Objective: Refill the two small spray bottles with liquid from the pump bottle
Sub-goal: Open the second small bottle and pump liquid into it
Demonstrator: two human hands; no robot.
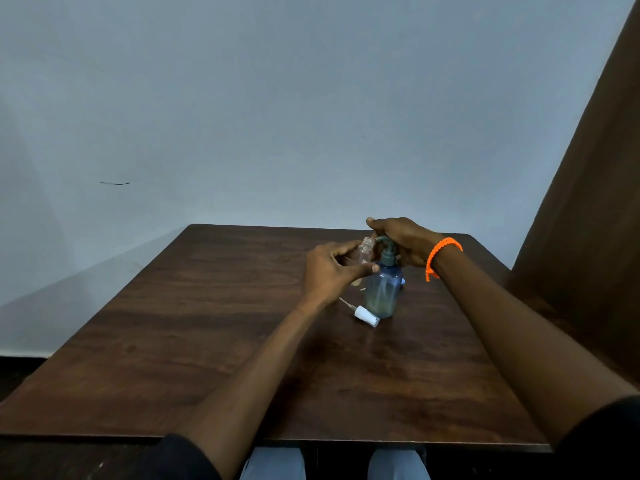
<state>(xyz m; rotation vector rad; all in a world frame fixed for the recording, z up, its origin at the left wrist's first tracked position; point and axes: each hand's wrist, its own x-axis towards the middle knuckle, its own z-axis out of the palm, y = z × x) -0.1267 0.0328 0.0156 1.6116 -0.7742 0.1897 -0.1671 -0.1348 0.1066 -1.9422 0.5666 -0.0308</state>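
two forearms reach out over the table [194, 341]. left hand [330, 271] curls round a small clear bottle [364, 252], uncapped, its mouth just under the spout of the pump bottle [383, 289]. right hand [401, 240], orange wristband [439, 256] on, wraps over the pump head. a white spray cap [366, 316] lies just in front of the pump bottle, tube pointing left.

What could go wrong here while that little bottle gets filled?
The small bottle has a narrow mouth held right at the pump spout, so a squirt from the right hand could miss and wet the table. The left hand holds it slightly tilted, so liquid might spill. The spray cap lies loose and could roll.
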